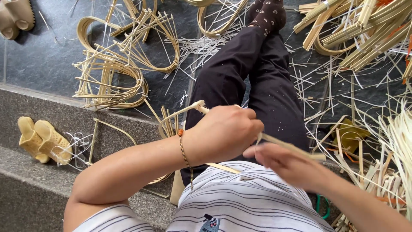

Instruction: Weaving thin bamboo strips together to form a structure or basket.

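— Gripping what, over the lap?

— Left hand (225, 131) fisted tight round a pale bamboo strip (283, 145), knuckles up, above the black trousers (240, 73). Braided cord bracelet (184, 150) on that wrist.

— And the other?

— Right hand (285, 165) just right of the left and nearer, fingers (262, 151) pinched together on the same strip where it runs out to the right. Thumb side hidden, so hard to tell how firm.

— Strip's far end?

— Poking out of the left fist toward the upper left, meeting a curved bamboo hoop (165, 124) beside the left thigh. Cannot tell whether joined or only touching.

— Around the lap?

— Bent bamboo frames (116, 73) heaped on the dark floor (38, 60), far left. Bundled straight bamboo slats (365, 30) far right. Thin shavings (206, 47) scattered near the patterned dark sock (268, 15). Loose pale strips (401, 137) fanned at the right edge.

— Near left?

— Yellow sandals (40, 139) on the grey stone step (25, 180), a clear plastic piece just beside them. Beige sandals (15, 15) in the far left corner. Striped shirt (240, 197) at the near edge.
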